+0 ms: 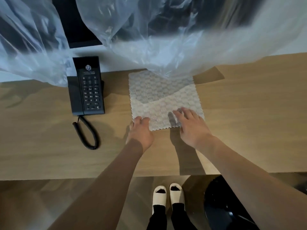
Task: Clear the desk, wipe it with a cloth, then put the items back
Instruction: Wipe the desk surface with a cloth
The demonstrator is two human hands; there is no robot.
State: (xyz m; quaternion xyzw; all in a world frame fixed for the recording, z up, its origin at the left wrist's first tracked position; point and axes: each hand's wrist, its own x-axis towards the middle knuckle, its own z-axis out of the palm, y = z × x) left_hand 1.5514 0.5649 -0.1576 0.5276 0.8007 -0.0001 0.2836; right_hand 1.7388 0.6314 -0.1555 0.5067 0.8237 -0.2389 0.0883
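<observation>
Desk: one phone, one cloth; left grip apparently pinching cloth, right grip spread flat.

we took it for a hotel room: a black corded phone with a printed crest stood near the far edge of a wood-grain desk, and white open-toe slippers showed below the near edge.
</observation>
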